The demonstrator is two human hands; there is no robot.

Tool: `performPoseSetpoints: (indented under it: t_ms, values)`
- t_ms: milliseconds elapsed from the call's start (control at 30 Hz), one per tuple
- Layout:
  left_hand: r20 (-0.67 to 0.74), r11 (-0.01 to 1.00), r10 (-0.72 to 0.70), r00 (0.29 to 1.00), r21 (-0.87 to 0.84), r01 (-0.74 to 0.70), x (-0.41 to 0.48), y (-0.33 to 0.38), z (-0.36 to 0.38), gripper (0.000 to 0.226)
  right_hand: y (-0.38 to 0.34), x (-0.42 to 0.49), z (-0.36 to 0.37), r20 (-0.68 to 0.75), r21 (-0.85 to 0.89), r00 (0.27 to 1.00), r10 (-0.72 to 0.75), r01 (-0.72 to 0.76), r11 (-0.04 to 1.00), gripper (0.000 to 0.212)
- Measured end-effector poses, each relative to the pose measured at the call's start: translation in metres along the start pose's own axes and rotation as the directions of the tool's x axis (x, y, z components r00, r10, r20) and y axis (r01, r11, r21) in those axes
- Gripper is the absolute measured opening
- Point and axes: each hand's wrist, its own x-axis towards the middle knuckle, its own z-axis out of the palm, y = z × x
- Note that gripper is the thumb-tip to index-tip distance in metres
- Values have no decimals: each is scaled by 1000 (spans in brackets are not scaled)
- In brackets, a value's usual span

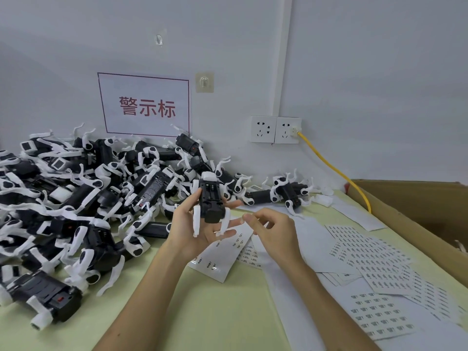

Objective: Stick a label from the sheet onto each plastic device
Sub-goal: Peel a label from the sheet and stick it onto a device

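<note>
- Black-and-white plastic device gripped in left hand
- right hand fingers pinched together, label there? can't tell
- big device pile waiting, looks like early days

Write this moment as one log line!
left hand: holds device | right hand: fingers pinched, contents unclear | label sheet: on table
</note>
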Motion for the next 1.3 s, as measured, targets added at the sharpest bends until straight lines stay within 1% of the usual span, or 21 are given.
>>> performPoseSetpoints:
  t_ms: [133, 233, 367, 533, 600, 667, 767, 800, 867, 933, 1000, 1100, 1200, 1300]
  values:
    - [38, 998, -63, 997, 8, 63, 0, -3, 0, 57, -2, -1, 1, -2, -4, 999, -43, 43, 999, 25]
    - [39, 998, -68, 997, -10, 69, 1, -5, 0, 56, -4, -2, 0, -9, 14, 998, -64, 64, 998, 29]
    - [19, 999, -24, 1000, -23, 24, 3, -4, -2, 57, -1, -1, 0, 2, -4, 999, -46, 46, 999, 26]
    - [-59, 999, 33, 998, 16, -32, 5, -6, -3, 53, 0, -1, -1, 18, 1, 999, -35, 35, 999, 30]
    - [-98, 998, 66, 993, -1, -67, 6, -6, -2, 51, -1, -1, -1, 26, -10, 999, -32, 32, 999, 30]
    - [-130, 993, 115, 985, -15, -118, 7, -6, -3, 51, -1, -1, -1, 36, -23, 999, -19, 20, 1000, 27]
    - [-137, 978, 210, 968, 18, -209, 8, -5, -3, 51, -4, -1, -1, 63, -33, 998, 24, -22, 999, 21]
    - [-137, 970, 243, 960, 36, -241, 8, -5, -2, 51, -6, -1, -1, 81, 2, 996, 45, -46, 999, 18]
    - [-128, 954, 299, 946, 67, -292, 8, -6, 2, 49, -10, -2, -1, 133, 132, 987, 95, -113, 985, 16]
    - [-87, 935, 341, 936, 135, -328, 8, -8, 7, 47, -14, -2, -3, 176, 244, 973, 152, -193, 950, 15]
    - [-48, 908, 368, 929, 232, -348, 7, -10, 13, 46, -18, -2, -3, 216, 335, 952, 219, -282, 899, 11]
    - [-17, 868, 400, 916, 329, -373, 6, -14, 19, 48, -20, -2, -4, 279, 451, 915, 293, -394, 801, 7]
    - [44, 790, 458, 888, 437, -430, 7, -20, 22, 46, -19, -1, -6, 307, 539, 893, 329, -448, 713, 10]
    - [157, 699, 483, 861, 523, -487, 3, -27, 26, 33, -17, 1, -9, 325, 609, 878, 352, -479, 632, 16]
